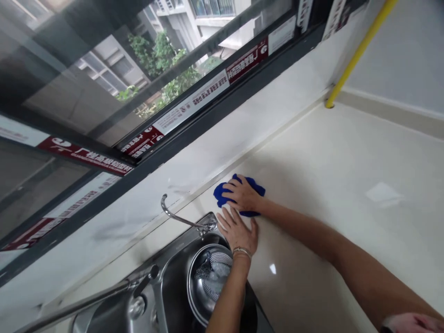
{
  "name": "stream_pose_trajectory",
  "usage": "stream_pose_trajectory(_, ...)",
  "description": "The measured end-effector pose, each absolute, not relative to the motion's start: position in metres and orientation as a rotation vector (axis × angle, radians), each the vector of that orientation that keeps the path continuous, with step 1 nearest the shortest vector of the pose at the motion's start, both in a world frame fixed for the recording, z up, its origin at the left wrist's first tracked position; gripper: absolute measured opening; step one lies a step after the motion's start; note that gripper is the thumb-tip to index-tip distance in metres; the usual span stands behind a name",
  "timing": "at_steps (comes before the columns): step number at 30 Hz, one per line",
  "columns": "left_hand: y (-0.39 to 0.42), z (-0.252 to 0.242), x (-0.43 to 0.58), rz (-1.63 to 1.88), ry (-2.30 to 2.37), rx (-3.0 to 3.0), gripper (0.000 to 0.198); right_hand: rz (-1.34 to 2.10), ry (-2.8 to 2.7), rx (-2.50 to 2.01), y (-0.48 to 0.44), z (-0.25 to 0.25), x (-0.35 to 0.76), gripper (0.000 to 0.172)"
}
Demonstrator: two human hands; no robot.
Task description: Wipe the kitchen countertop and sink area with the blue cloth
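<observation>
My right hand (244,194) presses down on a bunched blue cloth (257,187) on the pale countertop (312,185), beside the sink's back corner. Its fingers lie over the cloth, which shows on both sides of the hand. My left hand (239,233), with a bracelet at the wrist, is flat by the sink's edge, just in front of the right hand. Its fingers are spread and it holds nothing. Below it, a round metal bowl (192,291) stands in the sink (173,277) with a perforated metal piece inside. My left forearm partly covers the bowl.
A thin curved tap (180,218) rises at the sink's back corner, and a larger faucet (145,280) stands farther left. Behind the counter runs a low ledge below a dark window frame (208,122) with red and white tape. A yellow pipe (360,53) meets the counter's far corner.
</observation>
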State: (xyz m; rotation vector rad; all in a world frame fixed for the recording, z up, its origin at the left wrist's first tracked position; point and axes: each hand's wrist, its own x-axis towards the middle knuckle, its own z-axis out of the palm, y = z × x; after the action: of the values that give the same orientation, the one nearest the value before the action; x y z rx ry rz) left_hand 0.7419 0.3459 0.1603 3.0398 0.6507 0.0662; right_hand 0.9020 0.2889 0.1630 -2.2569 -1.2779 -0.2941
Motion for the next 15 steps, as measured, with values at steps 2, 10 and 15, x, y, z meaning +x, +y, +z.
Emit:
stream_pose_trajectory(2, 0.347, 0.16, 0.742, 0.092, 0.643, 3.049, 0.079, -0.281, -1.223, -2.281, 0.276, 0.158, 0.922, 0.022)
stream_pose_trajectory(10, 0.348, 0.16, 0.741, 0.076, 0.637, 3.059, 0.078, -0.527, -0.652, -2.548, 0.127, 0.127, 1.041, 0.026)
stream_pose_trajectory(15, 0.347, 0.16, 0.742, 0.014, 0.644, 3.046, 0.08, -0.878, -0.002, -2.688, 0.0, 0.1, 1.08, 0.099)
